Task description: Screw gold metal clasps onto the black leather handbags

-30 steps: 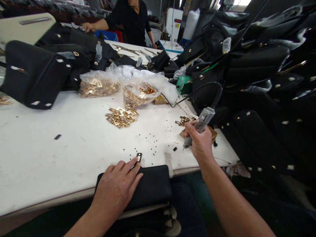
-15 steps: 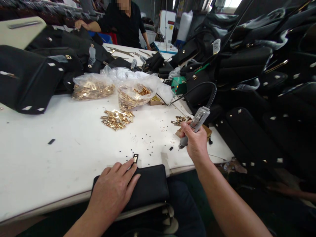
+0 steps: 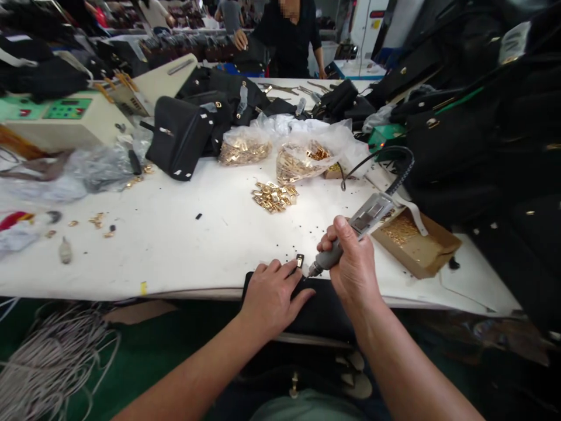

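My left hand point(image 3: 272, 296) lies palm down on a black bag point(image 3: 322, 307) at the table's front edge, thumb spread. Its fingertips touch a small black tab with a gold metal plate point(image 3: 300, 261) that sticks up past the bag's far edge. My right hand point(image 3: 354, 263) is wrapped round a grey corded electric screwdriver point(image 3: 369, 215). The tool slants down to the left, its thin tip close to the left fingers and the tab; whether it touches anything I cannot tell. Ahead of my hands lies a loose pile of gold metal plates point(image 3: 274, 196).
Bags of gold fittings point(image 3: 245, 146) stand behind the pile. To the right is a cardboard box point(image 3: 427, 254) of small gold pieces. Black bags point(image 3: 179, 137) crowd the left back and right side. A machine point(image 3: 70, 120) stands far left. A person point(image 3: 289, 38) stands across the table.
My right hand has brought the screwdriver left and down, close to the tab. My left hand stays on the bag. The view has turned left, bringing the machine into sight.
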The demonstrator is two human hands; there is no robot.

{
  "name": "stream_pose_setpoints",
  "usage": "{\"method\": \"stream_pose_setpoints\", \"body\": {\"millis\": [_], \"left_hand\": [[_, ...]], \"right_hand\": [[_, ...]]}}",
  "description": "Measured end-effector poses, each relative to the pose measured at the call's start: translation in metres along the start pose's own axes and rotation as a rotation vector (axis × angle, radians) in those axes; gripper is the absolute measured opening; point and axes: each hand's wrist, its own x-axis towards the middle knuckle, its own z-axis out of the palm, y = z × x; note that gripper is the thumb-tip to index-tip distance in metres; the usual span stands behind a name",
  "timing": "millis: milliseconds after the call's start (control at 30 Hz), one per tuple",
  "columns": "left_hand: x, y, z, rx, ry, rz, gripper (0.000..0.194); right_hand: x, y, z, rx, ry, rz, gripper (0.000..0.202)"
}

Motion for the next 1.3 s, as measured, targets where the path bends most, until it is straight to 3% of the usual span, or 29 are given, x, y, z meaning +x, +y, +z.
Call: {"method": "stream_pose_setpoints", "body": {"millis": [500, 800, 1300], "left_hand": [[0.000, -0.003, 0.003, 0.000, 0.018, 0.001, 0.024], [0.000, -0.003, 0.004, 0.010, 0.015, 0.010, 0.025], [0.001, -0.003, 0.004, 0.026, -0.019, 0.004, 0.026]], "right_hand": [[-0.005, 0.009, 0.008, -0.003, 0.015, -0.008, 0.039], [-0.006, 0.010, 0.006, -0.085, 0.035, -0.058, 0.036], [-0.012, 0.007, 0.011, 0.007, -0.029, -0.064, 0.034]]}}
